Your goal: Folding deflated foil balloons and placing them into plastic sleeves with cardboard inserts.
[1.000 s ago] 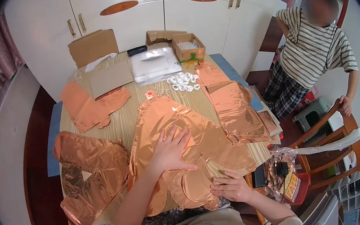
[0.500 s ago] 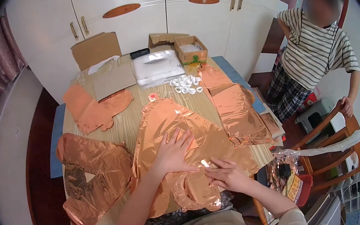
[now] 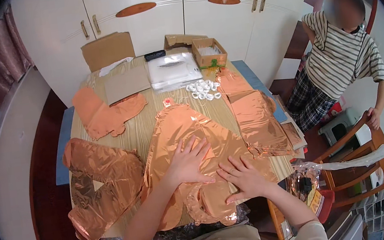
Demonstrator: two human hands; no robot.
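A large flat copper-coloured foil balloon [image 3: 169, 132] lies in front of me, its near end folded into a rounded bundle [image 3: 205, 204] at the table's front edge. My left hand [image 3: 187, 164] rests on its middle with fingers spread. Beside it, my right hand [image 3: 244, 178] is laid flat on the foil, fingers apart and holding nothing. To the left lies another flat foil balloon, shaped like the letter A [image 3: 123, 169]. A further foil piece [image 3: 89, 114] sits at the far left, and a stack of folded foil balloons [image 3: 258, 121] at the right.
White ribbon-like rings [image 3: 202, 90] lie beyond the balloon. Behind them are clear plastic bags [image 3: 172, 69], an open cardboard box [image 3: 210, 56] and a cardboard sheet [image 3: 126, 86]. A person in a striped shirt [image 3: 341, 65] stands at the right, one hand on a wooden chair [image 3: 349, 154].
My right hand has turned and flattened, its fingers now spread and pointing farther up the foil. The left hand stays on the balloon. The whole view has shifted slightly.
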